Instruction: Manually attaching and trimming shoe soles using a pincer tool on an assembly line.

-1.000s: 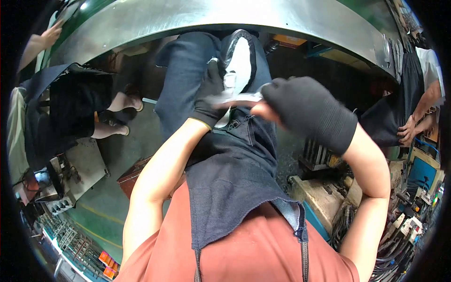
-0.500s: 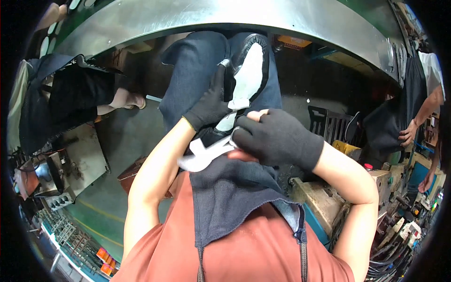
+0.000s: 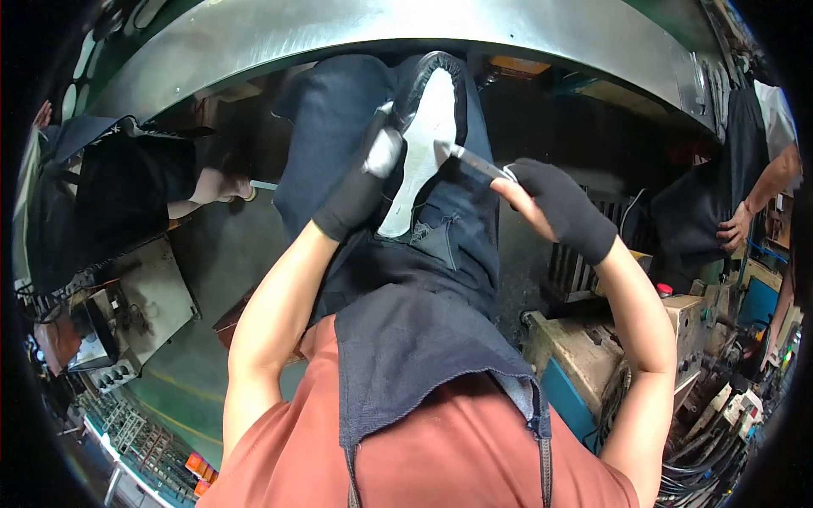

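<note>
A black shoe (image 3: 421,89) lies on my lap, its white sole-shaped board (image 3: 421,157) facing up and its toe pointing away. My left hand (image 3: 360,182), in a black fingerless glove, is closed around the shoe's left side. A small white patch (image 3: 384,152) shows at that hand's thumb; whether it is a wrapping or a loose piece I cannot tell. My right hand (image 3: 563,203), gloved the same way, grips a slim metal knife (image 3: 478,161). The blade's dark, flat tip is at the right edge of the white board, near its middle.
A curved metal bench edge (image 3: 406,21) runs across in front of my knees. To the right stand a worn machine (image 3: 584,347) and a bundle of cables (image 3: 707,461). A co-worker's hand (image 3: 735,229) is at far right. A grey table (image 3: 148,292) stands at left.
My right hand has moved away and to the right, bringing the tool from near my apron to the board's edge. The blurred white shape near my waist is no longer there.
</note>
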Motion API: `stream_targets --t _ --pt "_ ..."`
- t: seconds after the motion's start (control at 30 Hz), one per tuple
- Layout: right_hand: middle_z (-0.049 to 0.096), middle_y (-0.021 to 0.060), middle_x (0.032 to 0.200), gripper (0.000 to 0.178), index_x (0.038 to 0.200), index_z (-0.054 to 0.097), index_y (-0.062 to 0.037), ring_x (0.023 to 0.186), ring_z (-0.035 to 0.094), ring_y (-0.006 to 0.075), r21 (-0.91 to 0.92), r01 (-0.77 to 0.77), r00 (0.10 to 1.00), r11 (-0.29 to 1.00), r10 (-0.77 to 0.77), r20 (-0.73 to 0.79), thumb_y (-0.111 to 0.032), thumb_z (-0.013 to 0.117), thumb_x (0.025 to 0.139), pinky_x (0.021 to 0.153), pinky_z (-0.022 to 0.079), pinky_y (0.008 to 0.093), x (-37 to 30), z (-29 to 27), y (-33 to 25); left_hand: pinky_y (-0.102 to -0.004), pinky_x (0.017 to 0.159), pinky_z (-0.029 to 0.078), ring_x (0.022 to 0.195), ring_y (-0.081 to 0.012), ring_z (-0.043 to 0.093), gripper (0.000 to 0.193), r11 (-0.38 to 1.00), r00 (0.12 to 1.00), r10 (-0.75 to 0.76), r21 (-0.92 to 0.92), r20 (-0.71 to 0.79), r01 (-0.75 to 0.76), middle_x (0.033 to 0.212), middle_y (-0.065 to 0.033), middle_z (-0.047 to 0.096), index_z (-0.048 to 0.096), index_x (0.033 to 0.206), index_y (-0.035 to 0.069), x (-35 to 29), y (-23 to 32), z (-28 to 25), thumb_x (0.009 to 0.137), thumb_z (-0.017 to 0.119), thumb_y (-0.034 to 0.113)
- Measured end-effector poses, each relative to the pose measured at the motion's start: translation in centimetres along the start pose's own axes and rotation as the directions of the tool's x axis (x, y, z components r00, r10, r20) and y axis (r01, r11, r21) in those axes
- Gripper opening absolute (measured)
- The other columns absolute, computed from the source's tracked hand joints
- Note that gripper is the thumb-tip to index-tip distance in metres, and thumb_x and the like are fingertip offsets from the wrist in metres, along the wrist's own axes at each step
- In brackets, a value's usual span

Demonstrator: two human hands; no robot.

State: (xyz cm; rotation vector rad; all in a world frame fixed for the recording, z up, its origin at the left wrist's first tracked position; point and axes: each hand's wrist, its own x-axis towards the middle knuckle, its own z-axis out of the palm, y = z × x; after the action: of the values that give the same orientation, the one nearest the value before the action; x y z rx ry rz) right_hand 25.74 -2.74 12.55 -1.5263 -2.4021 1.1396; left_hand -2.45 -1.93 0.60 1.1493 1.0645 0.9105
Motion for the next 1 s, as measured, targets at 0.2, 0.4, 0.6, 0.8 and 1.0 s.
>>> stream_targets --t 0.2,0.4,0.6,0.8,1.0 --pt "0.067 0.0226 0.082 0.049 0.087 0.067 -0.001 0.075 0.065 0.0401 0.015 -0.082 0.996 0.997 0.081 0.042 -0.046 0.05 0.098 0.069 0.052 0.045 1.6 -1.1 -3.4 -0.0296 0.115 0.027 0.141 -0.0199 0.036 0.059 0.877 0.89 -0.455 -0.171 0.003 0.449 0.151 -0.0132 0.041 0.028 0.153 0.001 1.0 4.4 0.9 0.108 0.033 0.039" --pt "0.06 0.0183 0.072 0.034 0.084 0.063 -0.004 0.064 0.057 0.0396 0.005 -0.073 0.965 0.997 0.072 -0.253 -0.035 0.059 0.097 0.058 0.044 0.043 2.2 4.6 0.7 -0.0406 0.108 0.038 0.13 -0.0394 0.048 0.05 0.888 0.929 0.269 0.44 -0.256 -0.136 0.138 -0.0257 0.05 0.042 0.141 0.001 2.0 1.5 4.6 0.103 0.046 0.033" --pt "0.065 0.0212 0.078 0.045 0.089 0.066 -0.0018 0.069 0.064 0.0394 0.015 -0.043 0.997 0.999 0.042 0.06 -0.045 0.055 0.097 0.062 0.049 0.0435 1.0 -2.0 -0.2 -0.0422 0.107 0.039 0.127 -0.0406 0.049 0.052 0.776 0.913 0.34 0.615 -0.224 -0.137 0.135 -0.0291 0.049 0.041 0.14 -0.002 1.9 0.6 3.4 0.101 0.051 0.031" --pt "0.063 0.0198 0.075 0.043 0.088 0.067 -0.0044 0.069 0.064 0.0378 -0.062 0.29 0.954 0.955 -0.293 -0.063 -0.046 0.058 0.095 0.062 0.05 0.0441 2.4 -3.2 -7.6 -0.0411 0.105 0.042 0.12 -0.0377 0.054 0.062 0.934 0.974 0.227 0.284 0.0 -0.218 0.133 -0.0276 0.05 0.036 0.144 0.0 1.1 -1.1 1.9 0.096 0.06 0.032" --pt "0.065 0.0187 0.075 0.05 0.081 0.067 -0.004 0.066 0.064 0.0382 -0.182 -0.031 0.995 0.983 0.047 0.087 -0.05 0.054 0.096 0.06 0.05 0.0445 2.3 -3.8 -1.0 -0.0407 0.115 0.03 0.142 -0.0377 0.031 0.094 0.955 0.996 -0.043 0.295 0.08 0.018 0.151 -0.0298 0.028 0.018 0.152 0.003 0.8 1.9 1.3 0.086 0.072 0.043"
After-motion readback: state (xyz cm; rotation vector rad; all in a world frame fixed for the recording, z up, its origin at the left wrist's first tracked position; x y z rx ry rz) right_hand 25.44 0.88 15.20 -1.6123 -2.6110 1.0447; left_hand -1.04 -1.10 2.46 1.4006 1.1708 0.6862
